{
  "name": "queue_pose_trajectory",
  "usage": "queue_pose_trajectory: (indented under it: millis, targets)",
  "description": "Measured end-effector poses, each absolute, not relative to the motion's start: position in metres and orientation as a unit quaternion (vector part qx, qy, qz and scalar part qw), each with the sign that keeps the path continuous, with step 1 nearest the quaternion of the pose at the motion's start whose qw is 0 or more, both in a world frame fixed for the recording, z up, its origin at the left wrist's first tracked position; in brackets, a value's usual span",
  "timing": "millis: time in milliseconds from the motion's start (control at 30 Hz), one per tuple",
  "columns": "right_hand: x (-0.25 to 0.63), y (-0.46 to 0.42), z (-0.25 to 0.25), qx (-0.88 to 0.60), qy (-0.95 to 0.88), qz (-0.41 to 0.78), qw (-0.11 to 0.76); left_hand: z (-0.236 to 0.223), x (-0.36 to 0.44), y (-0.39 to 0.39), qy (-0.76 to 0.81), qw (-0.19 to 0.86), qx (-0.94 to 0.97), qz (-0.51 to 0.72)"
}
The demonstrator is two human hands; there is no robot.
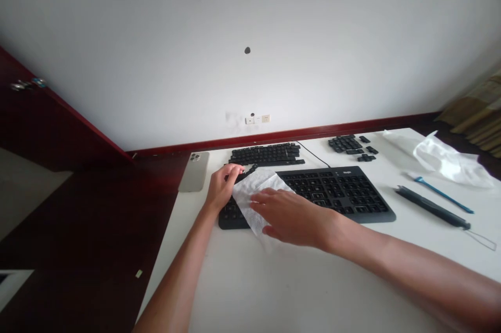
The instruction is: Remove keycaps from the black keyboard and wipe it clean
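A black keyboard (368,187) with its keycaps off lies on the white table. A thin white wipe (250,194) covers part of its left side and hangs over the front edge. My right hand (282,215) rests on the wipe, palm down, with the fingers stretched out. At the keyboard's far left corner, my left hand (222,187) is closed with thumb and fingers pinched together; what they grip, if anything, is hidden. Small black pieces (252,168) show just beyond those fingertips. The keyboard's left part is mostly covered by the wipe and my hands.
Loose keycaps (266,154) are laid out in rows behind the keyboard, and another keycap group (344,144) sits farther right. A phone (194,171) lies at the left. At the right are a dark keycap puller (430,206), a blue stick (444,194) and crumpled white plastic (446,158).
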State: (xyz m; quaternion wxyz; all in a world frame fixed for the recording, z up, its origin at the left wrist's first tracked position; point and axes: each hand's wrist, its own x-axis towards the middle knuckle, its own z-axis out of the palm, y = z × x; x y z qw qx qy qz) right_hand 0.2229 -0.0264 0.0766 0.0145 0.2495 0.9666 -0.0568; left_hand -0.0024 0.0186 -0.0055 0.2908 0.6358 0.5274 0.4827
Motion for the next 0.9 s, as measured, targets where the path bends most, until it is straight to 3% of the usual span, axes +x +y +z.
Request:
queue_pose_trajectory:
  millis: [367,667,900]
  targets:
    - [0.232,-0.027,0.084,0.241,0.965,-0.097,0.027,0.0,0.001,0.015,0.544,0.285,0.635,0.468]
    - [0.261,0.045,0.105,0.401,0.91,-0.105,-0.006,0.002,-0.005,0.013,0.549,0.309,0.629,0.455]
    - [0.265,0.055,0.103,0.422,0.898,-0.124,-0.015,-0.007,-0.018,0.026,0.579,0.321,0.601,0.447]
